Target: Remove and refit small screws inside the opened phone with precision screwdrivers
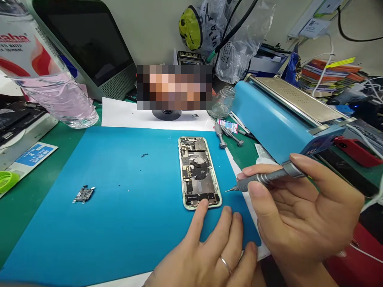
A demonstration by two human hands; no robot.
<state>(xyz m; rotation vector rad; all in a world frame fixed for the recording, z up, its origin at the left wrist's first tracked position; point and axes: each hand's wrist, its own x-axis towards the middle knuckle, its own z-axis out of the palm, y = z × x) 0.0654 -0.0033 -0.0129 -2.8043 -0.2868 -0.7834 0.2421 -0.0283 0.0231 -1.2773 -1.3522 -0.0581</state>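
Note:
An opened phone (200, 173) lies face up on a blue mat (125, 235), its inner boards and a round black coil area showing. My left hand (209, 255), with a ring on one finger, rests with fingers spread; the index fingertip touches the phone's lower end. In my right hand (308, 207) is a grey precision screwdriver (266, 177), gripped between thumb and fingers. Its thin tip points left, just right of the phone and apart from it. A small metal-and-board part (84, 194) sits at the mat's left, and a tiny dark piece (144, 155) lies farther back.
Two more screwdrivers (220, 136) and a glass jar (223, 101) stand near the mat's back right. A blue machine (275, 115) borders the right side. At the back left are a water bottle (44, 67) and a dark screen (86, 40).

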